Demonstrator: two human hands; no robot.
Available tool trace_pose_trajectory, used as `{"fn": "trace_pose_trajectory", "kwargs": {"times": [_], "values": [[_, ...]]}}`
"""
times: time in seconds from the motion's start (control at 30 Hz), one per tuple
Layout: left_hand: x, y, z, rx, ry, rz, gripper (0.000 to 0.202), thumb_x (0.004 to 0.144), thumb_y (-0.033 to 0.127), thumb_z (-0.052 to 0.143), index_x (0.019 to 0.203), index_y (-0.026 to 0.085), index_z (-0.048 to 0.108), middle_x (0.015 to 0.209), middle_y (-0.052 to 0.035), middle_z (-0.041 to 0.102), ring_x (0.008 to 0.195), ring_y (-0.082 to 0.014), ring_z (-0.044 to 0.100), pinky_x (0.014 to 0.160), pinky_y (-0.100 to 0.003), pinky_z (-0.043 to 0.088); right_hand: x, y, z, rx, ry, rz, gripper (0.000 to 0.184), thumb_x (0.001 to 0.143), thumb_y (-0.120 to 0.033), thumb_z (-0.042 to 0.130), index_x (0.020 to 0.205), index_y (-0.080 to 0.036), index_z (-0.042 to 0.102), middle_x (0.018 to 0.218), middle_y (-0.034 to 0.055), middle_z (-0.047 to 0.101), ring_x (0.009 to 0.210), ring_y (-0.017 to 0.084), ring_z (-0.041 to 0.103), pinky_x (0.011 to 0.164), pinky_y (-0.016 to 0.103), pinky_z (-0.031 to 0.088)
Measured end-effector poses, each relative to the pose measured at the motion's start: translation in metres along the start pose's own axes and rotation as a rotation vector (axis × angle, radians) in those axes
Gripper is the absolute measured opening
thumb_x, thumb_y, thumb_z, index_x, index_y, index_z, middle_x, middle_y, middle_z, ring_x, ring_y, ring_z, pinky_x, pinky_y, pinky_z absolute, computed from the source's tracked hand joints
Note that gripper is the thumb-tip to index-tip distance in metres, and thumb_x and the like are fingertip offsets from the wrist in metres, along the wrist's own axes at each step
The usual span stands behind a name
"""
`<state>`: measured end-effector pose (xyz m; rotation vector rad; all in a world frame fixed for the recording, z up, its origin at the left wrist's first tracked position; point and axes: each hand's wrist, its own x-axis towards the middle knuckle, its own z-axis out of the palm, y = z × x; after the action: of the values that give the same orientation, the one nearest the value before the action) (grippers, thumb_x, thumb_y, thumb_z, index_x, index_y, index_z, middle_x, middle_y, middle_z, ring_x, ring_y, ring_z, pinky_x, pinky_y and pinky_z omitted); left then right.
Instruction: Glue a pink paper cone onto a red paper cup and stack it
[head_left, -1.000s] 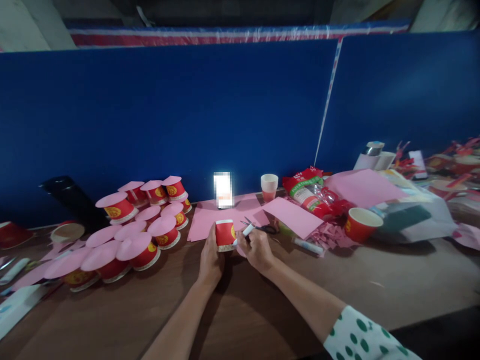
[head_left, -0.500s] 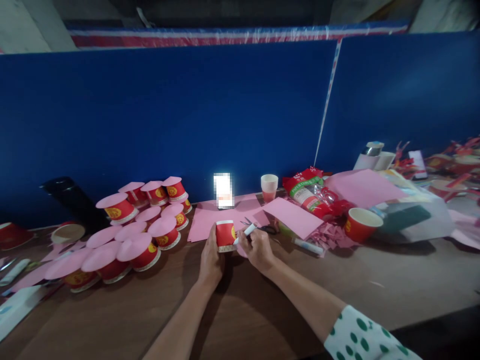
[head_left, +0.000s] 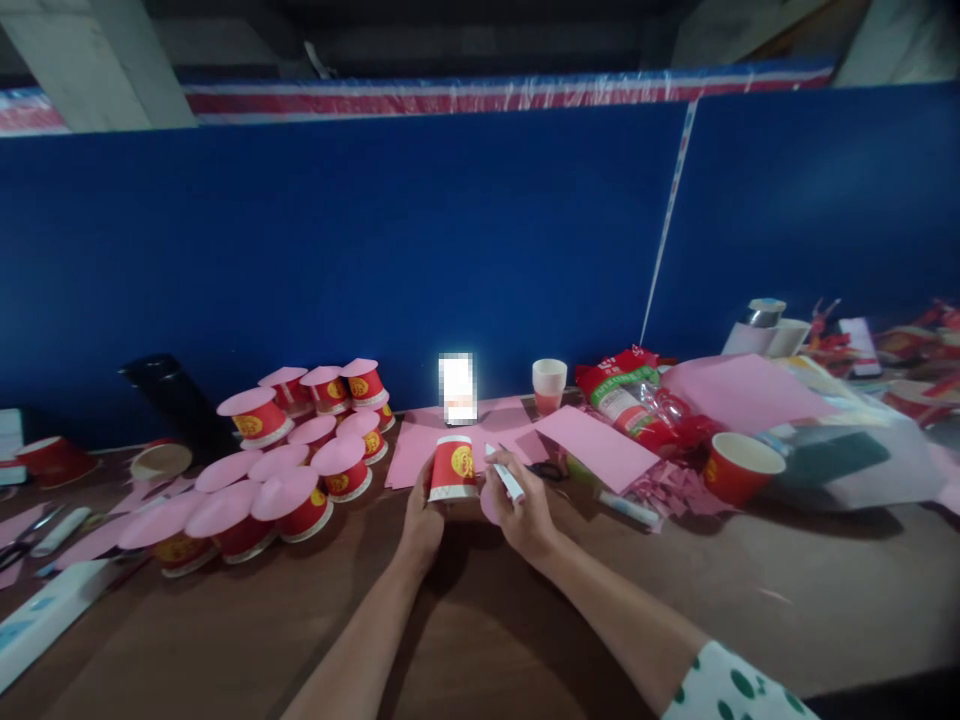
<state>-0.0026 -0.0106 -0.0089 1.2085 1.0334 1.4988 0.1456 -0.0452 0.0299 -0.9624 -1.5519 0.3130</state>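
Observation:
My left hand [head_left: 422, 520] is wrapped round a red paper cup [head_left: 442, 470] with a gold emblem, a white band at its top and a patterned pale band at its bottom. My right hand [head_left: 531, 515] grips a slim white glue tube [head_left: 511, 480], its narrow tip up and apart from the cup's right side. Partly hidden behind the right fingers is a round piece of pink paper [head_left: 490, 502]. Dark-handled scissors [head_left: 551, 470] lie just beyond that hand. Pink paper sheets [head_left: 412, 450] spread out behind the cup.
Several red cups topped with pink paper cones [head_left: 289, 495] crowd the left side. A lit phone [head_left: 459, 390] stands at the blue partition [head_left: 375, 250]. Rightward are stacked white cups [head_left: 550, 380], a red-green packet [head_left: 619, 395], another red cup [head_left: 739, 470] and pink scraps [head_left: 679, 490].
The cup has turned in my left hand, so its gold emblem faces me. My right hand has drawn the glue tube away from the cup and tilted its tip upward. The view has shifted slightly.

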Motion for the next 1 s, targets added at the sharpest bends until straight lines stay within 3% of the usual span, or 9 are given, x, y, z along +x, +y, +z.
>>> {"fn": "trace_pose_trajectory", "kwargs": {"times": [0.1,0.2,0.33,0.57,0.7,0.87,1.0], "values": [[-0.002,0.004,0.001,-0.203,0.01,-0.079,0.062,0.066,0.025,0.065,0.125,0.019,0.046,0.09,-0.0044,0.067,0.064,-0.0118,0.059,0.054,-0.021,0.045,-0.002,0.002,0.002,-0.016,-0.028,0.008,0.02,0.085,-0.024,0.048,0.104,-0.019,0.05,0.085,0.0047,0.06,0.07,0.014,0.058,0.06,0.022,0.048],[-0.004,0.012,0.001,-0.286,0.025,-0.112,0.063,0.062,0.032,0.071,0.119,0.017,0.051,0.077,-0.002,0.067,0.058,-0.0116,0.058,0.053,-0.022,0.046,-0.004,0.005,0.004,-0.043,-0.081,-0.018,0.036,0.078,-0.028,0.061,0.109,-0.021,0.046,0.087,0.0032,0.06,0.071,0.014,0.058,0.065,0.024,0.049],[-0.005,0.019,0.005,-0.364,-0.019,-0.15,0.053,0.065,0.032,0.071,0.113,0.017,0.056,0.086,-0.0059,0.068,0.074,-0.0171,0.064,0.067,-0.028,0.051,-0.007,0.011,0.009,-0.1,-0.142,-0.018,0.049,0.069,-0.028,0.07,0.111,-0.022,0.045,0.094,0.0051,0.061,0.079,0.018,0.059,0.06,0.024,0.049],[-0.007,0.016,0.008,-0.434,-0.132,-0.141,0.044,0.07,0.03,0.067,0.112,0.017,0.057,0.094,-0.0077,0.068,0.082,-0.0198,0.065,0.074,-0.034,0.052,-0.009,0.018,0.014,-0.168,-0.176,-0.049,0.033,0.072,-0.013,0.059,0.102,-0.021,0.049,0.087,0.0029,0.063,0.079,0.018,0.06,0.064,0.026,0.047],[-0.007,0.012,0.006,-0.404,-0.107,-0.124,0.051,0.067,0.031,0.07,0.114,0.017,0.055,0.09,-0.0068,0.069,0.079,-0.0201,0.065,0.073,-0.035,0.053,-0.008,0.016,0.013,-0.166,-0.181,-0.039,0.032,0.071,-0.011,0.058,0.1,-0.022,0.05,0.087,0.0024,0.063,0.079,0.018,0.06,0.063,0.025,0.046],[-0.004,0.005,0.003,-0.227,0.016,-0.044,0.061,0.058,0.03,0.074,0.114,0.014,0.056,0.086,-0.0066,0.069,0.076,-0.0212,0.066,0.07,-0.035,0.053,-0.008,0.014,0.013,-0.145,-0.177,-0.043,0.03,0.074,-0.013,0.057,0.102,-0.021,0.05,0.088,0.0034,0.063,0.077,0.017,0.06,0.056,0.022,0.045],[-0.003,0.005,0.0,-0.08,0.045,0.007,0.057,0.058,0.026,0.071,0.112,0.014,0.057,0.093,-0.008,0.069,0.082,-0.0226,0.065,0.072,-0.035,0.053,-0.007,0.016,0.012,-0.171,-0.174,-0.066,0.027,0.076,-0.015,0.056,0.102,-0.021,0.05,0.091,0.0041,0.064,0.078,0.017,0.061,0.064,0.025,0.048]]}}
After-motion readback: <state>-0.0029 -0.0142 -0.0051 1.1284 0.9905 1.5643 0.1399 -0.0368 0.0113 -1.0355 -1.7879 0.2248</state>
